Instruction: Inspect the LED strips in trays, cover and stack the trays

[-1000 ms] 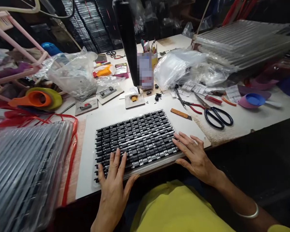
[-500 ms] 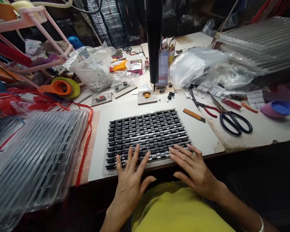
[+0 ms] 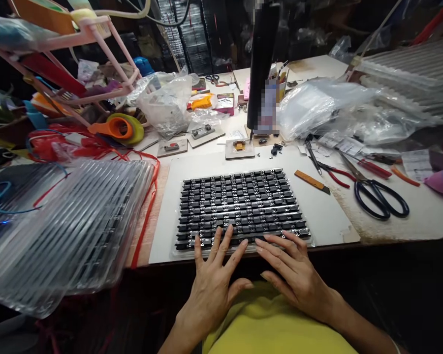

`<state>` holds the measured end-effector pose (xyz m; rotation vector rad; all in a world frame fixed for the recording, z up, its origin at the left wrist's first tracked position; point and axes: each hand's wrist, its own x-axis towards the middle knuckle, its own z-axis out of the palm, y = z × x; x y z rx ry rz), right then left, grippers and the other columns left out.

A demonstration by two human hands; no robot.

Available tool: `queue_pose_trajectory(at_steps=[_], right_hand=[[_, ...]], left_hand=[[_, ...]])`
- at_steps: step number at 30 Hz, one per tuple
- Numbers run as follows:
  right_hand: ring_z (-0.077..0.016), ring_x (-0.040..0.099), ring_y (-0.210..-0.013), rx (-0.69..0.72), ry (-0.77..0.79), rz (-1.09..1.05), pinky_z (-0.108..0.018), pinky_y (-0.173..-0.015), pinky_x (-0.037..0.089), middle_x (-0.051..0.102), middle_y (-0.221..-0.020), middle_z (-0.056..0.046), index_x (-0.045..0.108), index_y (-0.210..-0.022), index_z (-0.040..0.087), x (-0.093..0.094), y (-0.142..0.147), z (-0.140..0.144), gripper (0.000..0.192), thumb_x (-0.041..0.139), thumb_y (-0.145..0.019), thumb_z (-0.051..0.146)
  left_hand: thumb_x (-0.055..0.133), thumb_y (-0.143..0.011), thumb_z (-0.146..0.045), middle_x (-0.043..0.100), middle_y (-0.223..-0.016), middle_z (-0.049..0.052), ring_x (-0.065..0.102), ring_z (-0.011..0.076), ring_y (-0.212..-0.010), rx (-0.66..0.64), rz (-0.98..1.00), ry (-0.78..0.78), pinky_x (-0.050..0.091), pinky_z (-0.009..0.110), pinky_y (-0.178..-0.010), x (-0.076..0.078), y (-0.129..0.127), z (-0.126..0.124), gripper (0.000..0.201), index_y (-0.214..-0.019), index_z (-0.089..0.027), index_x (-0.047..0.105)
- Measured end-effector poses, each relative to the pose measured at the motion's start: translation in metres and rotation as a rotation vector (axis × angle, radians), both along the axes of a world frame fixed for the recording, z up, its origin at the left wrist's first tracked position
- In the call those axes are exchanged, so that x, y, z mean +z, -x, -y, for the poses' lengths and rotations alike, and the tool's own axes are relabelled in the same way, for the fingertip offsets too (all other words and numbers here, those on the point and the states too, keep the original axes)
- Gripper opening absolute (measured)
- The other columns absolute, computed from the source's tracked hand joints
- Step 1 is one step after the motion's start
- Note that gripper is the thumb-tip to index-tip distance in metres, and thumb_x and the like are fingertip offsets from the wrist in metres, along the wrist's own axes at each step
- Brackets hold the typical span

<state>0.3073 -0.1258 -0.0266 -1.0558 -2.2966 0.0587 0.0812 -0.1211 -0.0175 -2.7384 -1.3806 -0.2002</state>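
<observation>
A clear plastic tray [image 3: 175, 253] lies on a white board [image 3: 162, 221] at the table's front edge. Rows of small black electronic parts [image 3: 239, 204] with silvery contacts fill it. Over the tray's near left part, my left hand [image 3: 216, 275] is spread, fingertips on the front rows. My right hand [image 3: 297, 268] rests its fingertips on the near right part, fingers stretched out. Neither hand holds anything. Beyond the tray, a black electric screwdriver [image 3: 262, 69] hangs upright, its tip near a small fixture block [image 3: 239, 149] with an orange piece on it.
On the left is a stack of clear trays [image 3: 92, 221] with red ribbon [image 3: 145, 221]. To the right lie a cutter knife [image 3: 312, 182], pliers [image 3: 332, 172] and scissors [image 3: 380, 194]. Plastic bags [image 3: 317, 105] and a pink rack [image 3: 114, 54] stand farther back.
The view has turned left, so the table things appear farther right. My right hand has slid left along the tray, closer to my left hand. Both hands stay spread.
</observation>
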Motion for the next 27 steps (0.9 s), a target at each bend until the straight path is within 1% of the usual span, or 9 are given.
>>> queue_pose_trajectory(at_steps=[3, 7, 12, 15, 18, 22, 25, 27], right_hand=[[-0.0245, 0.050, -0.121, -0.008, 0.014, -0.022, -0.048, -0.105, 0.032, 0.063, -0.122, -0.010, 0.052, -0.128, 0.013, 0.002, 0.003, -0.001, 0.040, 0.054, -0.089, 0.021], [-0.0237, 0.049, -0.123, 0.012, 0.019, -0.040, -0.047, -0.105, 0.031, 0.062, -0.124, -0.009, 0.052, -0.129, 0.015, 0.006, 0.012, -0.004, 0.040, 0.053, -0.090, 0.022], [-0.0226, 0.050, -0.122, 0.078, 0.015, -0.047, -0.045, -0.107, 0.029, 0.061, -0.126, -0.008, 0.056, -0.124, 0.015, 0.008, 0.034, -0.011, 0.033, 0.051, -0.092, 0.025], [-0.0234, 0.049, -0.124, 0.117, 0.022, -0.025, -0.046, -0.108, 0.027, 0.061, -0.126, -0.008, 0.055, -0.124, 0.014, 0.007, 0.038, -0.014, 0.034, 0.052, -0.092, 0.024], [-0.0240, 0.045, -0.128, 0.122, 0.023, 0.020, -0.047, -0.108, 0.027, 0.058, -0.129, -0.010, 0.051, -0.129, 0.014, 0.010, 0.037, -0.020, 0.039, 0.053, -0.091, 0.024], [-0.0244, 0.042, -0.131, 0.092, -0.011, 0.099, -0.048, -0.110, 0.025, 0.052, -0.136, -0.011, 0.048, -0.133, 0.015, 0.013, 0.049, -0.032, 0.046, 0.052, -0.092, 0.036], [-0.0259, 0.041, -0.132, 0.091, -0.015, 0.174, -0.049, -0.110, 0.025, 0.049, -0.139, -0.012, 0.049, -0.133, 0.015, 0.011, 0.065, -0.038, 0.050, 0.049, -0.093, 0.044], [-0.0268, 0.042, -0.131, 0.103, -0.008, 0.189, -0.049, -0.110, 0.024, 0.052, -0.137, -0.011, 0.050, -0.131, 0.015, 0.010, 0.072, -0.040, 0.050, 0.048, -0.092, 0.046]], left_hand=[[0.045, -0.090, -0.048, 0.024, -0.154, 0.013, 0.015, 0.0305, -0.143, 0.065, 0.076, 0.031, 0.002, 0.060, -0.111, 0.001, 0.007, -0.001, 0.067, -0.148, -0.026, 0.020], [0.043, -0.093, -0.035, 0.026, -0.153, 0.012, 0.014, 0.0281, -0.144, 0.225, 0.194, 0.030, 0.008, 0.059, -0.112, 0.000, 0.025, -0.004, 0.062, -0.149, -0.025, 0.016], [0.041, -0.095, -0.030, 0.028, -0.152, 0.012, 0.014, 0.0263, -0.144, 0.395, 0.285, 0.013, 0.010, 0.061, -0.112, -0.002, 0.052, -0.006, 0.061, -0.149, -0.027, 0.014], [0.041, -0.095, -0.030, 0.029, -0.152, 0.013, 0.013, 0.0259, -0.144, 0.465, 0.305, -0.007, 0.014, 0.060, -0.111, -0.006, 0.063, -0.005, 0.060, -0.149, -0.027, 0.014], [0.042, -0.094, -0.034, 0.027, -0.153, 0.013, 0.012, 0.0271, -0.144, 0.489, 0.293, 0.005, 0.015, 0.060, -0.111, -0.013, 0.069, -0.003, 0.062, -0.149, -0.027, 0.013], [0.042, -0.094, -0.037, 0.023, -0.154, 0.015, 0.012, 0.0271, -0.144, 0.491, 0.293, 0.051, 0.014, 0.061, -0.111, -0.022, 0.069, -0.002, 0.066, -0.149, -0.026, 0.008], [0.042, -0.093, -0.038, 0.023, -0.154, 0.014, 0.011, 0.0267, -0.144, 0.479, 0.306, 0.062, 0.013, 0.061, -0.111, -0.024, 0.069, -0.001, 0.069, -0.149, -0.026, 0.004], [0.042, -0.094, -0.038, 0.023, -0.154, 0.015, 0.012, 0.0260, -0.144, 0.477, 0.328, 0.073, 0.014, 0.060, -0.112, -0.023, 0.070, 0.000, 0.072, -0.149, -0.025, -0.001]])
